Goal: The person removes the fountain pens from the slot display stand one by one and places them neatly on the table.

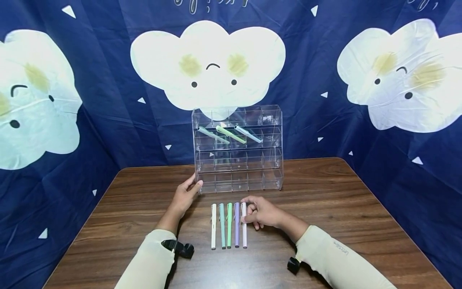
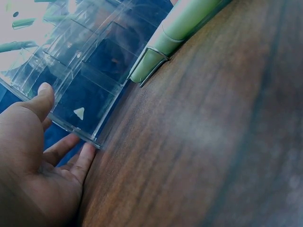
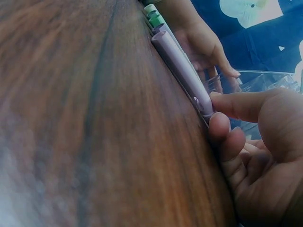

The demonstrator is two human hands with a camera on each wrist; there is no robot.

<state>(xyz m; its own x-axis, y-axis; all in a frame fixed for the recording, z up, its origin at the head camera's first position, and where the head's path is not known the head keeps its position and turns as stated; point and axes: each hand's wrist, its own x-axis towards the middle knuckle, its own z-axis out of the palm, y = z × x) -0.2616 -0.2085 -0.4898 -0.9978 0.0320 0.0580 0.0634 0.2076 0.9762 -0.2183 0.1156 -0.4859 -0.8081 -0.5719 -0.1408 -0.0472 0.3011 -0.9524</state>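
A clear acrylic rack [image 1: 239, 160] with stepped compartments stands at the back of the table. My left hand [image 1: 185, 196] holds its lower left corner, thumb in front and fingers at the side edge. In front of the rack lies a row of capped pens: a white pen [image 1: 213, 226], a teal pen [image 1: 222, 226], a green pen [image 1: 229, 225], a purple pen [image 1: 236, 225] and a pale lilac pen [image 1: 244, 235] at the right end. My right hand [image 1: 265, 212] pinches the lilac pen near its clip end between thumb and fingers; the right wrist view shows this pen [image 3: 182, 64] close up.
Across one upper tier of the rack lean a pale teal pen [image 1: 213, 135], a light green pen [image 1: 231, 134] and a light blue pen [image 1: 248, 134]. A dark blue cloth [image 1: 306, 140] with cloud faces hangs behind the wooden table [image 1: 144, 204].
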